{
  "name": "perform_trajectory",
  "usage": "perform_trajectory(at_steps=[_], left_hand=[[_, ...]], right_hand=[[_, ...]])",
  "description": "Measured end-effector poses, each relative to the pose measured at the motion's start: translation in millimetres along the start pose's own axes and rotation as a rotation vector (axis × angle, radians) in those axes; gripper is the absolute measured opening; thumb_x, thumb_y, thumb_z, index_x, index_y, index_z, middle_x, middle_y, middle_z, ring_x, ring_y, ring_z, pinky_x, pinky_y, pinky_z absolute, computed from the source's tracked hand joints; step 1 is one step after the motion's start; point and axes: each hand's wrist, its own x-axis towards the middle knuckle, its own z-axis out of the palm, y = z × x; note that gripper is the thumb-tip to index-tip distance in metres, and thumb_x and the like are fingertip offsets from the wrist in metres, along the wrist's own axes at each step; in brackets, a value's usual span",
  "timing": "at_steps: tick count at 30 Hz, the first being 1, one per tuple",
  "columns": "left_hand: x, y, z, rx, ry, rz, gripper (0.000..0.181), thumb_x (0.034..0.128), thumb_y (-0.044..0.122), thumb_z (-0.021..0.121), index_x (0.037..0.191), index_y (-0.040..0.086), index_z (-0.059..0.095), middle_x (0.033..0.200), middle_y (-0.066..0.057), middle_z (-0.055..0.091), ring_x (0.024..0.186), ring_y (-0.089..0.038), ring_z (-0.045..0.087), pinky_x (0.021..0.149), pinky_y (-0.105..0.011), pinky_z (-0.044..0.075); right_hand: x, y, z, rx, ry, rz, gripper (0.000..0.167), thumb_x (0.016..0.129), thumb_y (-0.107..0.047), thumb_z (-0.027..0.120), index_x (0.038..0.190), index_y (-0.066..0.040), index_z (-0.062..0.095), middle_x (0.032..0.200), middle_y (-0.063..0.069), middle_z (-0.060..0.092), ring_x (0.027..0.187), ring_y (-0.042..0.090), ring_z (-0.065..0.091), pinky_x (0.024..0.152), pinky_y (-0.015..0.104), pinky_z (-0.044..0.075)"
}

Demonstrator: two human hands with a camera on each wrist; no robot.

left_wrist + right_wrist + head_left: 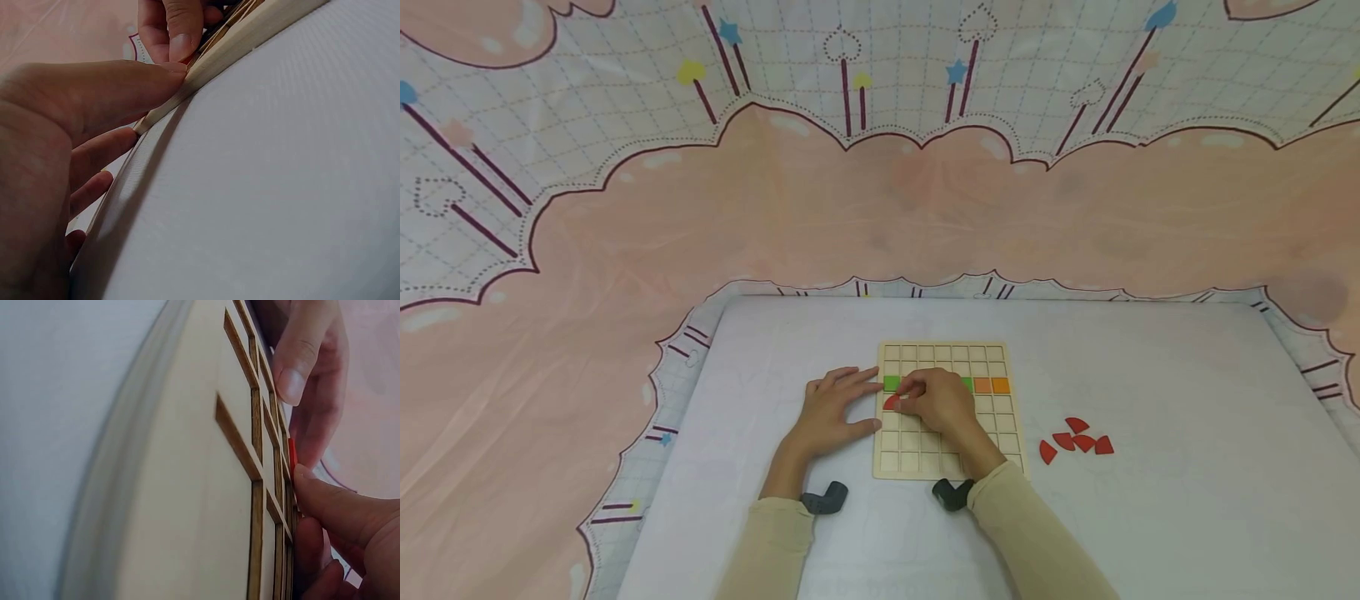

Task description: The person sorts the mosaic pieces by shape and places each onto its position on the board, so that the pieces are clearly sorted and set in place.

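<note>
Grid board [181,487]: pale, smooth, matt wood (cell walls [257,425] browner, finely streaked). Red fan-shaped tiles [1083,443]: smooth, matt. Table covering [1187,417]: matt, cloth-like. Sleeve [1037,529]: soft matt cloth. Wrist device [826,502]: dark, plastic-looking, low sheen.

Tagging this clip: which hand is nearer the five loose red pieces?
Right. Right hand: over the board, left of the red pieces. Left hand: farther left, at the board's edge.

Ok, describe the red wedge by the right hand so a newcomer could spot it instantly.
On the white table, find the wooden grid board. Near its left edge, just below the leftmost green square, is a red wedge touching the right hand. Only this one shows on the board; five other red wedges lie past the board's right edge.
</note>
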Motion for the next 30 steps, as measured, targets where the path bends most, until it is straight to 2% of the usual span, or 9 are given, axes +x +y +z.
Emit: perform_trajectory(at_steps=[7, 12, 14, 23, 30], left_hand=[[1.5, 0.6, 1.1, 0.006, -0.005, -0.001, 0.060, 0.0856, 0.051, 0.072, 0.141, 0.033, 0.061, 0.160, 0.015, 0.044, 0.150, -0.020, 0.034, 0.105, -0.052, 0.028], [2.1, 1.4, 1.2, 0.015, -0.010, -0.009, 0.061, 0.0854, 0.052, 0.071, 0.142, 0.033, 0.061, 0.160, 0.016, 0.043, 0.150, -0.020, 0.033, 0.105, -0.051, 0.028], [2.2, 1.8, 1.0, 0.016, -0.014, -0.014, 0.061, 0.0854, 0.052, 0.071, 0.142, 0.033, 0.060, 0.160, 0.016, 0.043, 0.150, -0.019, 0.033, 0.105, -0.050, 0.028], [1.3, 2.3, 1.2, 0.021, -0.010, -0.029, 0.061, 0.0848, 0.050, 0.072, 0.142, 0.032, 0.061, 0.160, 0.015, 0.044, 0.150, -0.020, 0.033, 0.106, -0.051, 0.028], [0.6, 1.6, 0.7, 0.020, -0.015, -0.033, 0.061, 0.0850, 0.051, 0.071, 0.142, 0.033, 0.061, 0.160, 0.016, 0.043, 0.150, -0.019, 0.032, 0.106, -0.051, 0.028]], right_hand=[[-0.6, 7, -1, 0.015, -0.019, -0.045, 0.015, 0.082, -0.028, 0.086, 0.095, -0.024, 0.078, 0.077, -0.006, 0.065, 0.073, 0.015, 0.055, 0.067, 0.030, 0.041], [-5.1, 16, -10, 0.134, -0.086, -0.099, 0.017, 0.084, -0.020, 0.084, 0.100, -0.020, 0.077, 0.083, -0.004, 0.066, 0.078, 0.015, 0.058, 0.071, 0.030, 0.047], [-7.3, 21, -18, 0.158, -0.107, -0.115, 0.017, 0.084, -0.019, 0.083, 0.100, -0.019, 0.077, 0.085, -0.004, 0.066, 0.080, 0.015, 0.059, 0.073, 0.029, 0.048], [-14.7, 49, -63, 0.063, -0.092, -0.215, 0.014, 0.087, -0.022, 0.081, 0.099, -0.017, 0.078, 0.087, -0.003, 0.069, 0.082, 0.015, 0.060, 0.075, 0.029, 0.049], [-24.9, 80, -101, 0.009, -0.124, -0.143, 0.013, 0.088, -0.028, 0.081, 0.099, -0.021, 0.077, 0.099, -0.003, 0.072, 0.095, 0.016, 0.063, 0.086, 0.033, 0.051]])
